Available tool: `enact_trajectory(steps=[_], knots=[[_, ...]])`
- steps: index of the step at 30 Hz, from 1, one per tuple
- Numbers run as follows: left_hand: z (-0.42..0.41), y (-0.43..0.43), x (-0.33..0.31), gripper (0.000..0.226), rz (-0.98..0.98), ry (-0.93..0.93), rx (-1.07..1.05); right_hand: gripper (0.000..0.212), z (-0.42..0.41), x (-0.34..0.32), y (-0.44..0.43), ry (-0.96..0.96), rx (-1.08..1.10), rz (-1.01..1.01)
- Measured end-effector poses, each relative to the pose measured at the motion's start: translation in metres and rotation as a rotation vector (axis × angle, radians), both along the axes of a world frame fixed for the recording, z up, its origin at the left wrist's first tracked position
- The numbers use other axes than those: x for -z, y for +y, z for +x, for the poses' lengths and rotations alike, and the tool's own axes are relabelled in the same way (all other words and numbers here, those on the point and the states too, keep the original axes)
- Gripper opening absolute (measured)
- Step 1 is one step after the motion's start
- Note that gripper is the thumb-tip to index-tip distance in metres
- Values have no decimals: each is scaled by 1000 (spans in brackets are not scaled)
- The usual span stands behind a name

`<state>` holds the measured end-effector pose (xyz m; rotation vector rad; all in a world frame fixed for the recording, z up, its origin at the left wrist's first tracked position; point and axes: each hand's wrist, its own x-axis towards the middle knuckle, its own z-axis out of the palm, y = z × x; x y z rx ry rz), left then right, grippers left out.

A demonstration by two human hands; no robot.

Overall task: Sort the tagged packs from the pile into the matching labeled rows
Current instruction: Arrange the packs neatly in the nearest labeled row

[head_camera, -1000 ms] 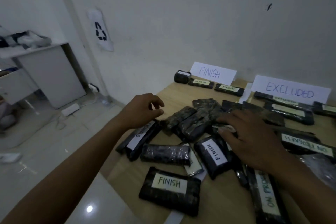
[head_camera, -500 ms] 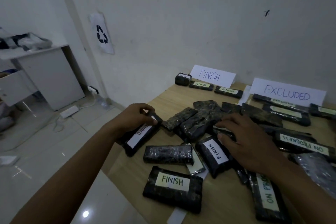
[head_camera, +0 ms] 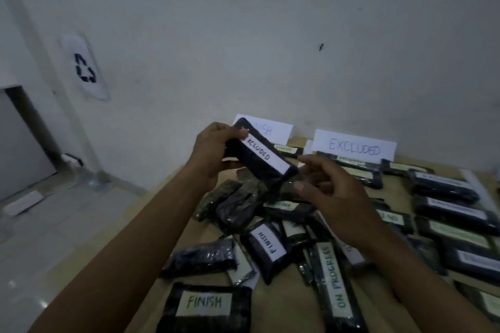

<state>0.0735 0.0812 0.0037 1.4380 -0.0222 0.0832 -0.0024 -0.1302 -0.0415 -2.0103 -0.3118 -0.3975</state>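
The left hand (head_camera: 211,151) grips one end of a slim, dark, plastic-wrapped pack (head_camera: 259,154), fingers curled over its top edge and thumb underneath, and holds it tilted in the air above the middle of the tabletop (head_camera: 284,303). A long white paper tag along the pack reads EXCLUDED. The right hand (head_camera: 332,194) is loosely curled just beside the pack's lower end, thumb apart from forefinger; whether a fingertip touches it I cannot tell. Below lies the pile (head_camera: 243,203) of similar glossy, crinkled packs, some tagged FINISH or ON PROGRESS. Along the far edge, white paper signs lean on the wall: the FINISH sign (head_camera: 273,130), partly hidden by the held pack, and the EXCLUDED sign (head_camera: 354,147), with flat tagged packs in front.
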Motion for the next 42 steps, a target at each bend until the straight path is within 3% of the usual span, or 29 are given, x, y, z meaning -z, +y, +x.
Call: enact_trajectory(steps=[5,10,13,18,20,22,26,35,42], knots=[[11,-63,-2,23,78,-4,207,68,0,-13,-51,-58,227,-238],[15,-120,3,21,170,28,452,64,2,-17,-104,-109,370,-365],[17,-148,12,19,252,-4,498,65,-1,-17,-129,-27,371,-418],[24,-160,56,56,943,-443,628,56,-13,-14,-170,104,443,-419],[21,-157,73,83,1322,-521,754,50,-16,-12,-180,150,471,-372],[17,-152,80,82,1481,-519,820,50,-15,-9,-185,190,491,-398],[14,-136,78,68,1458,-602,824,53,-5,-6,-180,235,458,-519],[12,-100,72,61,1397,-617,902,69,25,5,-161,304,394,-818],[14,-88,66,55,1292,-632,923,72,30,7,-152,340,285,-860]])
